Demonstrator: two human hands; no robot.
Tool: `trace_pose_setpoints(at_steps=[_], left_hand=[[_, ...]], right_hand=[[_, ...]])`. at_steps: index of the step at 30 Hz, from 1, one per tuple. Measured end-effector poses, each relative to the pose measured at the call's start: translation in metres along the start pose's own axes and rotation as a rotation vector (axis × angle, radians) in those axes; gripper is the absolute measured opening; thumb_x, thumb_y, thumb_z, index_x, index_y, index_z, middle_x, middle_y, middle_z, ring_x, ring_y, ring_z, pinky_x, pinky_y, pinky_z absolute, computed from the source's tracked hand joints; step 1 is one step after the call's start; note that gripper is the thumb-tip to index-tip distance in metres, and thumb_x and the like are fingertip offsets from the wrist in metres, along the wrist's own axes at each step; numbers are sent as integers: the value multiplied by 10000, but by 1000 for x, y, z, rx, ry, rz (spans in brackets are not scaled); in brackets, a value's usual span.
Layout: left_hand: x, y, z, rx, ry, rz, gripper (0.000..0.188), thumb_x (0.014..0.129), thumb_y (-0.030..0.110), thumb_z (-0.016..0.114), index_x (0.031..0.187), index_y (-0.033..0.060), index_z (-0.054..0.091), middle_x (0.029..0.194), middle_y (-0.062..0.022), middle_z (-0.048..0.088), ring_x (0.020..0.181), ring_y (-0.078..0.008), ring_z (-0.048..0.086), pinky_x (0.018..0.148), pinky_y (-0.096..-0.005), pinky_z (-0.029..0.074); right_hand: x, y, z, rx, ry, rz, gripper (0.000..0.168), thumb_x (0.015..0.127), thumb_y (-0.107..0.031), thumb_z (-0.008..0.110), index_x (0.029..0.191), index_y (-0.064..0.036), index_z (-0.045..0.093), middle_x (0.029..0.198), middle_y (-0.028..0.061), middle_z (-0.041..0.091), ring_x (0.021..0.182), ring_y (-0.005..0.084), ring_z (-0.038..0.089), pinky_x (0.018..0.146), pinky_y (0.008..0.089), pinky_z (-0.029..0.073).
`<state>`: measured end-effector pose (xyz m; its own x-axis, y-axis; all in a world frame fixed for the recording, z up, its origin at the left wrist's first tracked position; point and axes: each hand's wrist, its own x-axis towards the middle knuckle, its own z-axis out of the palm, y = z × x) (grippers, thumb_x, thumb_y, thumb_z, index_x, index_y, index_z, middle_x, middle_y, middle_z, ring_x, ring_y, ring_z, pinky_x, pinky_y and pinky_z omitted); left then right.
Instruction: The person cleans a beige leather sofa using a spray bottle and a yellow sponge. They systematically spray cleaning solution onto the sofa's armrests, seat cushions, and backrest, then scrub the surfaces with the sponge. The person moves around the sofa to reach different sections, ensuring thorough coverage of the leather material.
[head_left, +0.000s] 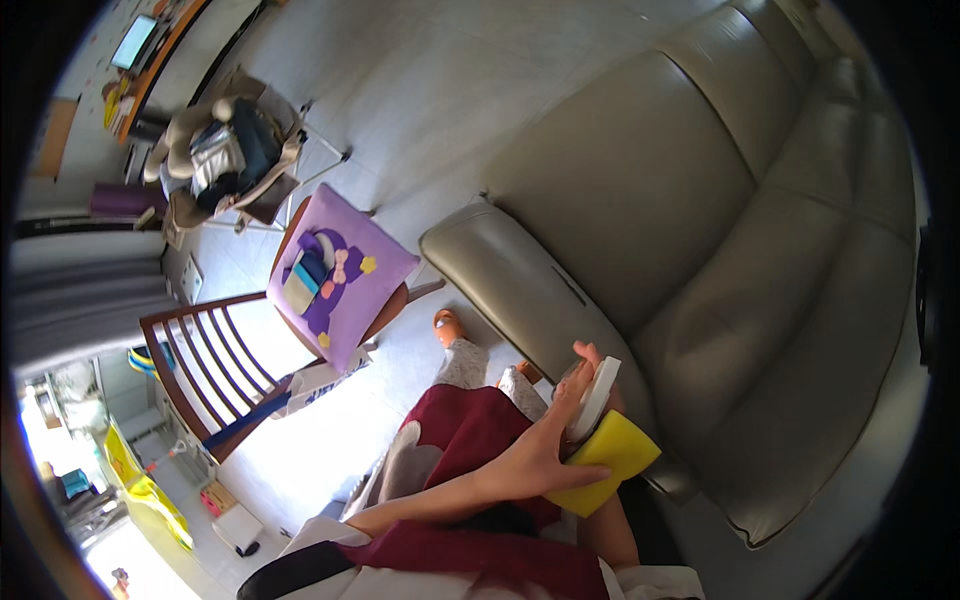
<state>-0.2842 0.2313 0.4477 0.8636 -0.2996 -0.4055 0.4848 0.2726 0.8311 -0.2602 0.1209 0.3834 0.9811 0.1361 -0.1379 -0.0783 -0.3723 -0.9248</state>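
My left hand (536, 454) reaches across in front of the maroon apron (465, 420), its thumb pressed on a yellow sponge (611, 465). Its fingers stretch along a white slab-like object (598, 399) just beyond the sponge; what that object is, I cannot tell. From below comes my right forearm (609, 534). The right hand is mostly hidden behind the sponge and the white object, so its grip is not clear. Both hands are close by the padded armrest (517, 262) of a grey-brown leather sofa (622, 180).
Left of my feet stands a wooden chair (214, 360) bearing a purple cushion (352, 277) with a folded cloth item (307, 281) on it. Farther off, another seat holds piled clothes and bags (232, 154). A desk (161, 71) with a lit screen (135, 41) lines the wall.
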Motion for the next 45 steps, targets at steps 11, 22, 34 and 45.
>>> trace_pose_setpoints(at_steps=[11,22,34,45], left_hand=[[-172,37,-217,-267,697,51,645,715,7,752,1299,7,478,1030,-113,635,956,-194,622,839,-329,510],[-473,-34,-462,577,1814,-169,306,860,280,681,967,-7,676,1097,-67,604,921,-166,595,738,-320,519],[-447,-3,-457,1413,1760,-2,222,848,177,673,875,-37,626,1334,-123,521,1226,-342,484,958,-442,464],[-284,25,-404,732,1087,124,259,702,41,749,914,-61,641,1341,-185,509,1250,-334,478,979,-395,422]], right_hand=[[44,-24,98,108,49,-41,406,785,-56,568,1168,75,540,1217,153,583,1057,218,560,926,323,415],[35,-44,146,-109,206,-121,538,715,-60,568,1244,21,523,1222,83,586,727,117,541,999,351,361],[39,-52,136,-28,208,-71,493,757,-33,553,1246,20,520,1213,97,584,751,101,517,767,266,432],[2,-39,122,217,30,103,199,863,-112,606,996,34,624,955,106,636,662,153,586,718,299,466]])
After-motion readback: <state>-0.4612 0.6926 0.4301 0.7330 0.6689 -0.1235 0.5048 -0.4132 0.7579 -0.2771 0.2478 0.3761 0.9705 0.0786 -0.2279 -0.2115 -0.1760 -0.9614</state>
